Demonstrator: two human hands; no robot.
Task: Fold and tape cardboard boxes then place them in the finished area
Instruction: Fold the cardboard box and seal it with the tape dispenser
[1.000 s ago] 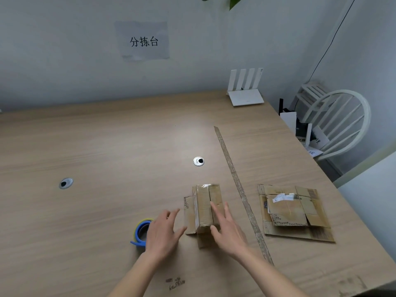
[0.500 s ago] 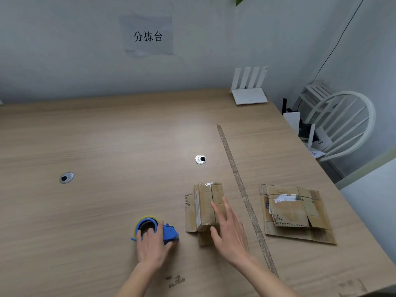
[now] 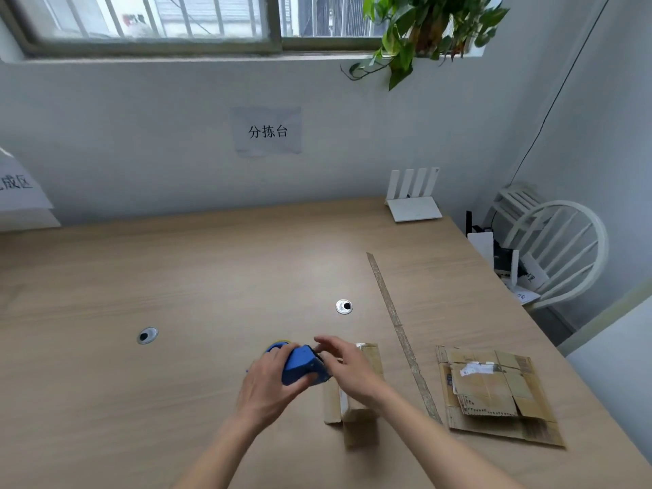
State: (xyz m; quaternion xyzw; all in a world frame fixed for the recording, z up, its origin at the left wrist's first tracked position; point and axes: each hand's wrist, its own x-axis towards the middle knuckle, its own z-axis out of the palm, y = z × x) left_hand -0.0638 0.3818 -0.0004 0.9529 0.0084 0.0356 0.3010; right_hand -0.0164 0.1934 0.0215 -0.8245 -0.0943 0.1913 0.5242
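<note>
Folded box [image 3: 356, 386] near the tabletop's front edge, flaps down, apparently not yet taped. Left hand [image 3: 268, 379] gripping blue dispenser [image 3: 303, 365], lifted beside box. Right hand [image 3: 349, 365] over box, fingers reaching to dispenser's mouth; pinch on tape end unclear. Flat stack [image 3: 494, 390] toward right edge, unfolded. Nothing placed yet.
</note>
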